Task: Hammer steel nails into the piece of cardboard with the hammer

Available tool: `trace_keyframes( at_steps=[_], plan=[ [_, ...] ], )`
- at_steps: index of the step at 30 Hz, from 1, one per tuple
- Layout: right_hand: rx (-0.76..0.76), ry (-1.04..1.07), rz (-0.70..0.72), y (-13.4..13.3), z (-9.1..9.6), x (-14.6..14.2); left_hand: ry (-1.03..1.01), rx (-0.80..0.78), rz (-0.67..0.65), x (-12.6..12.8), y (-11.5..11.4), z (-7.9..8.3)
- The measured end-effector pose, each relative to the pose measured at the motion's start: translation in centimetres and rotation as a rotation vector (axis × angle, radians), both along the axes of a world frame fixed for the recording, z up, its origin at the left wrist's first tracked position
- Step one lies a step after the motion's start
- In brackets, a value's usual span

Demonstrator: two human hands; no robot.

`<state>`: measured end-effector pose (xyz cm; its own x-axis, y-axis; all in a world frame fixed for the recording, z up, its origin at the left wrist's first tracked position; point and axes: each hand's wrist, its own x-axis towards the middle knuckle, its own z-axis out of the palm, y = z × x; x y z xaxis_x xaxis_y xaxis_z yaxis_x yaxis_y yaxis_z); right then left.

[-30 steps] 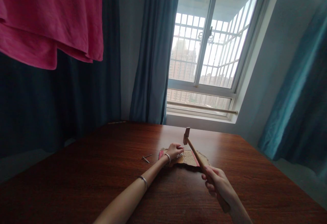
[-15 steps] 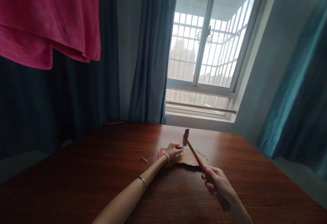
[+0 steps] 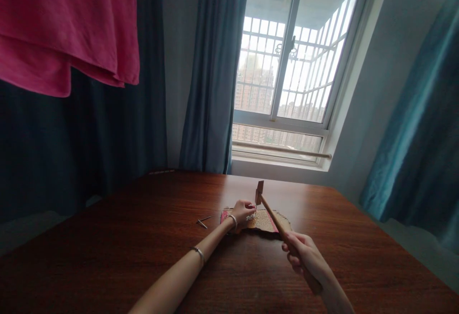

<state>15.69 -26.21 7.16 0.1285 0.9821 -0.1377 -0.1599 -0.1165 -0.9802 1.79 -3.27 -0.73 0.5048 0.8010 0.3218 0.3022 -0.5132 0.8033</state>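
Note:
My right hand (image 3: 308, 255) is closed around the wooden handle of a hammer (image 3: 274, 216), whose head is tilted at the far end. My left hand (image 3: 244, 210) pinches a thin upright nail (image 3: 256, 207), with the hammer head right at its top; whether they touch I cannot tell. Below the left hand lies a flat, ragged-edged piece of cardboard (image 3: 265, 222), tan and speckled with pink bands. The nail's lower tip is too small to make out. Bracelets circle my left wrist and forearm.
Two thin metal nails (image 3: 202, 222) lie crossed on the brown wooden table (image 3: 107, 256), left of the cardboard. Behind the table are a barred window (image 3: 283, 75) and blue curtains (image 3: 208, 75). A pink cloth (image 3: 68, 27) hangs at upper left.

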Motion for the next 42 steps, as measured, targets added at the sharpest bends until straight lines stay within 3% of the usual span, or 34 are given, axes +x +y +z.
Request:
trace_keyframes(
  at_steps=[20,29,42],
  plan=[
    [-0.018,0.011,0.028,0.2,-0.1,0.1,0.019,0.003,0.010,0.2,0.6,-0.7],
    [-0.020,-0.010,0.036,0.0,0.3,0.0,0.027,-0.027,0.021,0.0,-0.1,0.3],
    [-0.006,-0.005,0.045,0.2,-0.3,0.4,0.037,-0.002,0.036,0.0,-0.1,0.3]
  ],
)
